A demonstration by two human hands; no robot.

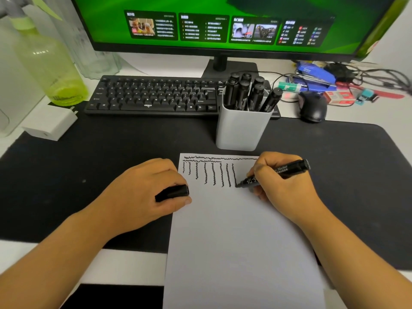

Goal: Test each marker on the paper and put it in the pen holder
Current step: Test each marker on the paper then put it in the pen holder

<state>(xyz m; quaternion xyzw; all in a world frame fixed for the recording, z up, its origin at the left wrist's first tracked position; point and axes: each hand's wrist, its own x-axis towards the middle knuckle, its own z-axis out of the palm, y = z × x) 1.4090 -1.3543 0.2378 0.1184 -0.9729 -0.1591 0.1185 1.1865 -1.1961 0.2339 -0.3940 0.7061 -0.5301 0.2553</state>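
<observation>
Right hand (283, 181) grips marker (275, 173), tip seemingly touching paper (234, 241); left hand (153, 192) holds cap (172, 192). Pen holder (242, 128) just beyond right hand. Advice: light stroke, recap firmly.

paper (234, 241) cut off below, monitor (223, 25) text blurred

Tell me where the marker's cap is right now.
Head view: the cap is in the left hand, held in its fingers at the paper's left edge.

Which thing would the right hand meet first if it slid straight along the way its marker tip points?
Probably the left hand holding the cap; the right hand points its marker leftward across the paper.
</observation>
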